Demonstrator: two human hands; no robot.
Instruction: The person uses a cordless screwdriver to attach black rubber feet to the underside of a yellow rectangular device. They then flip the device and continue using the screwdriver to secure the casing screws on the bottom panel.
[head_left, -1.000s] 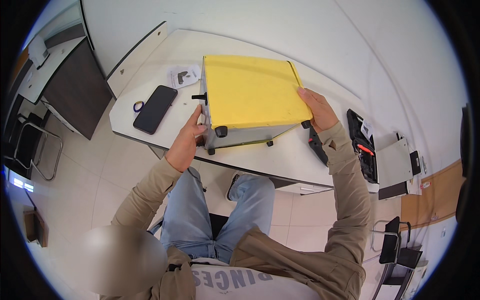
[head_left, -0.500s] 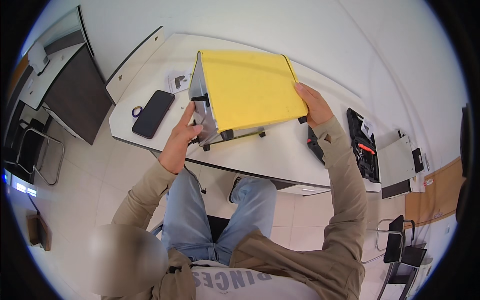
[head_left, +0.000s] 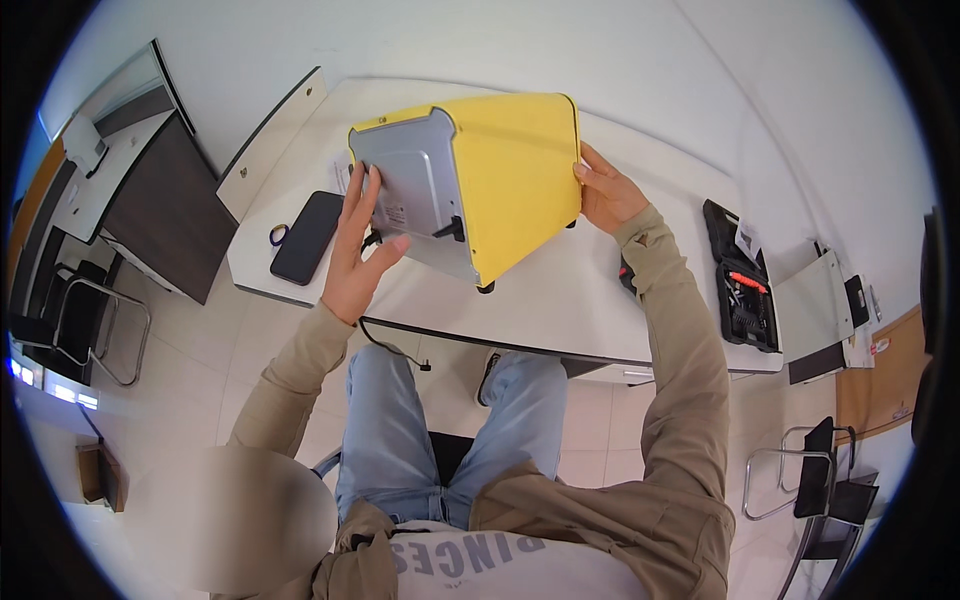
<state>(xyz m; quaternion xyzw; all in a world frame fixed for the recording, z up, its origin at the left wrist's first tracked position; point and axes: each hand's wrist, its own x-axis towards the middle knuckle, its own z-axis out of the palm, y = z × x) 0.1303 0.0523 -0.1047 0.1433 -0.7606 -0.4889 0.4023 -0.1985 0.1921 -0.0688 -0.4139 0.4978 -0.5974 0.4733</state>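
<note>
On the right of the white table [head_left: 600, 300] an open black tool case [head_left: 742, 290] holds small tools, one with a red handle, too small to count; otherwise there is one yellow appliance [head_left: 520, 170] and one black phone [head_left: 306, 236] lying flat at the left. You hold the yellow appliance tilted above the middle of the table, its grey metal underside [head_left: 415, 195] turned toward you. Your left hand [head_left: 358, 250] lies open with fingers spread against that underside, forearm raised from the lower left, while your right hand [head_left: 606, 195] grips the far yellow side, fingers curled round its edge, arm stretched forward.
</note>
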